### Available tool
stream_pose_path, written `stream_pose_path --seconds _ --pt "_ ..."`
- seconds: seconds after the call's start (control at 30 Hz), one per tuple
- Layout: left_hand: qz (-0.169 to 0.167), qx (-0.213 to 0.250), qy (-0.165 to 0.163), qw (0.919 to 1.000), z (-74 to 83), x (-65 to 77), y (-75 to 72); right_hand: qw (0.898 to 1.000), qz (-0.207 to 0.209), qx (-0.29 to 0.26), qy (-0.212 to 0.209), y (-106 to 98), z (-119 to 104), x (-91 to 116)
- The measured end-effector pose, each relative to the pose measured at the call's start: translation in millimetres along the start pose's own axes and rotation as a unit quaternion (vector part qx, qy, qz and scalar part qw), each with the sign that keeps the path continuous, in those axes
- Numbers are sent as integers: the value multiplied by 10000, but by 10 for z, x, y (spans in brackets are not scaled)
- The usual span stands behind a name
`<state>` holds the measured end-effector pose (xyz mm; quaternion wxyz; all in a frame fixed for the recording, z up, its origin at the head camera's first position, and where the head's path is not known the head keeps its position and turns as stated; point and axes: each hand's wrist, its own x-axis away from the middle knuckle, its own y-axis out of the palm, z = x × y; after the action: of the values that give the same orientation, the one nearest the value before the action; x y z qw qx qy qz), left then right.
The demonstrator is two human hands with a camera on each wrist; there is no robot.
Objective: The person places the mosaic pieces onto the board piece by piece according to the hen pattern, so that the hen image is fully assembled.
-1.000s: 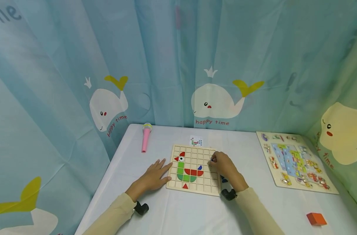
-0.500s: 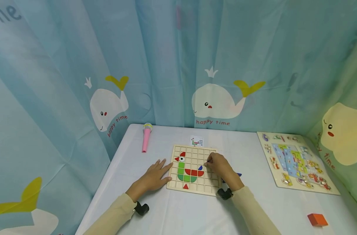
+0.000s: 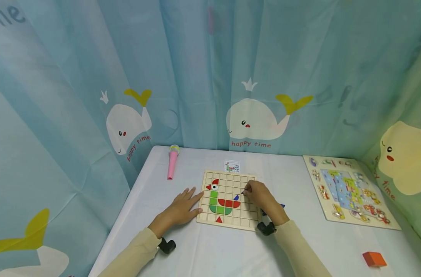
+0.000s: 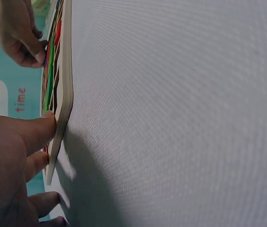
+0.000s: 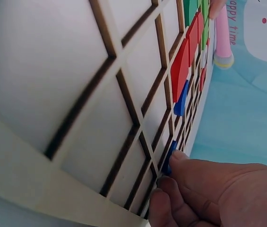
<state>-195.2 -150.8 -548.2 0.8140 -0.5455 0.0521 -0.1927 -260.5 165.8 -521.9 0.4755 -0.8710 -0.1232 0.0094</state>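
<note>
A wooden grid board point(image 3: 243, 221) lies on the white table, with red, green and blue pieces set in it in the shape of a bird. My left hand point(image 3: 182, 206) rests flat with fingers spread, thumb and fingertips at the board's left edge. Over the right half of the board, my right hand point(image 3: 260, 194) pinches a small blue piece point(image 5: 170, 156) between thumb and fingers, low at a grid cell. Just left of it sits a blue leaf-like piece point(image 3: 236, 197), above the red half-round piece point(image 3: 236, 204). A red triangle point(image 3: 219, 219) lies in the bottom row.
Behind the board lies a small picture card point(image 3: 232, 166) showing a bird pattern. More blue pieces point(image 3: 282, 205) lie by the right wrist, partly hidden. A pink toy microphone point(image 3: 172, 163) is at back left, a picture puzzle board point(image 3: 329, 215) at right, an orange block point(image 3: 374, 259) at front right.
My right hand has moved left from the board's right edge, carrying the blue piece, and has stayed almost still over the last half second. The left hand has not moved.
</note>
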Motion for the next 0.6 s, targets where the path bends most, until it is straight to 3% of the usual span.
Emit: stream_pose_path --seconds 0.3,0.6 --pt "12 -13 37 10000 -3 0 -4 9996 240 29 -133 9 -9 22" --pt "17 -1 49 10000 -2 -5 -1 9995 235 -94 178 -161 99 34"
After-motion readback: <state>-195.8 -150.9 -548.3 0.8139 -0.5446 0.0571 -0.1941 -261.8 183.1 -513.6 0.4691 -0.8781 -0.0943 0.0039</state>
